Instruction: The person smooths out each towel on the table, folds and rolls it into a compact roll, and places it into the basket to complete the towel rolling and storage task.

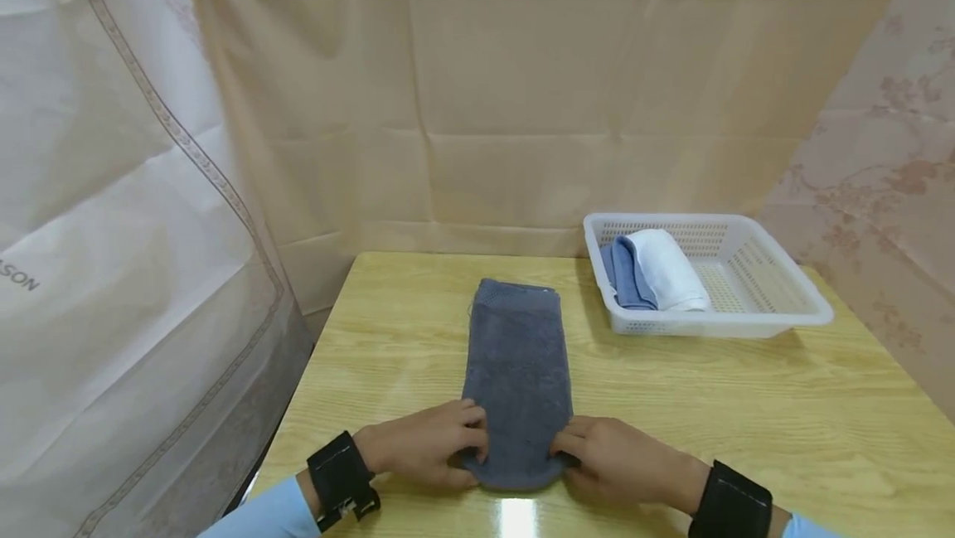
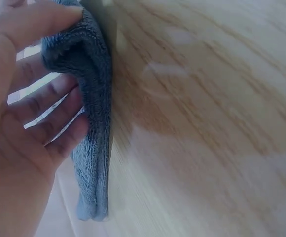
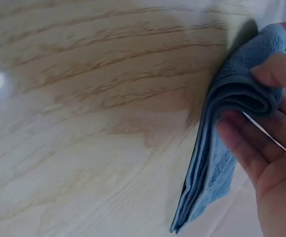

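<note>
A dark blue-grey towel (image 1: 518,356) lies as a long folded strip on the table, its near end curled up and over. At that end's left corner, my left hand (image 1: 436,443) pinches the fold between thumb and fingers. My right hand (image 1: 615,459) grips the opposite corner the same way. In the left wrist view the towel (image 2: 96,128) bends over at the thumb, with the fingers beneath the bend. The right wrist view shows several stacked layers of the towel (image 3: 202,148) and a rounded fold under the thumb.
A white plastic basket (image 1: 776,322) stands at the back right of the wooden table (image 1: 403,314). Inside its left part lie a rolled white towel (image 1: 667,269) and a blue towel (image 1: 630,277). Beige cloth (image 1: 522,107) hangs behind the table, and pale sheeting (image 1: 127,273) on the left.
</note>
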